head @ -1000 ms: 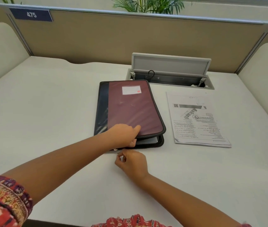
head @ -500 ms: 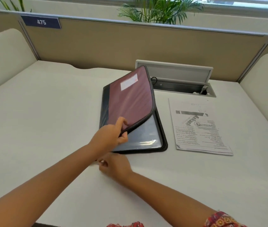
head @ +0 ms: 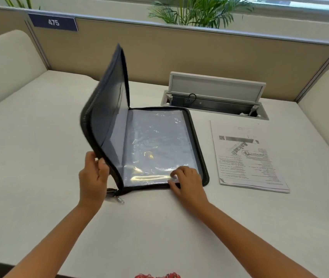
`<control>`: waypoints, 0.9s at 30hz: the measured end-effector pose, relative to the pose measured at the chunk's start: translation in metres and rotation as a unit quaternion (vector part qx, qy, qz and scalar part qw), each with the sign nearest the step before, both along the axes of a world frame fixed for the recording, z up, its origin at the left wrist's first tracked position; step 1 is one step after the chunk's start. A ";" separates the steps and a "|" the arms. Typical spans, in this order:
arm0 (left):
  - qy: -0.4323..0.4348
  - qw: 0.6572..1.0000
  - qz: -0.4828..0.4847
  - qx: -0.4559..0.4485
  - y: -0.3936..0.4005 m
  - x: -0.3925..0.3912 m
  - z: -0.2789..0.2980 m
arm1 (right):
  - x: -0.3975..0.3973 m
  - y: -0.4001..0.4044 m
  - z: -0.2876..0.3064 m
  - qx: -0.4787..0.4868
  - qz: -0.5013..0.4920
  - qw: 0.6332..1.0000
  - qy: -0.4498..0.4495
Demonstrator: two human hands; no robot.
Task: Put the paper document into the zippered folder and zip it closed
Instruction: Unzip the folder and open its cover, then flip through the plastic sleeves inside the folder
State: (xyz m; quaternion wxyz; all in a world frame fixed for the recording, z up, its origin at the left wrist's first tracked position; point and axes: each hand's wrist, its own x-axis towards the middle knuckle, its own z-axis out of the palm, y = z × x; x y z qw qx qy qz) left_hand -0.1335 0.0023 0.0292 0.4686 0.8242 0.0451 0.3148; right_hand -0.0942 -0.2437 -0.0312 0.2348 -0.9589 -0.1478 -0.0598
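Note:
The zippered folder lies open in the middle of the white desk, showing shiny clear plastic sleeves inside. Its cover stands nearly upright on the left. My left hand grips the cover's near edge. My right hand rests with its fingertips on the near right corner of the plastic sleeves, fingers apart. The zipper pulls lie on the desk at the folder's near left corner. The paper document, a stapled printed stack, lies flat to the right of the folder, apart from it.
Behind the folder an open cable hatch with a raised grey lid is set in the desk. Tan partitions wall the back, cream panels the sides. A blue sign reading 475 and a plant sit behind.
My left hand has swung the cover from shut to nearly upright. My right hand has moved from the desk below the folder onto the plastic sleeves.

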 end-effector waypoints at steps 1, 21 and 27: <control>-0.004 1.000 0.004 -0.005 0.002 -0.001 0.000 | 0.000 -0.003 -0.001 -0.001 0.009 1.000 -0.003; 0.311 0.903 0.169 -0.243 0.062 -0.016 -0.062 | -0.024 -0.038 -0.004 0.035 0.019 0.999 -0.025; 0.441 0.869 0.125 -0.185 0.091 -0.004 -0.054 | -0.030 -0.043 -0.006 0.038 0.014 0.999 -0.021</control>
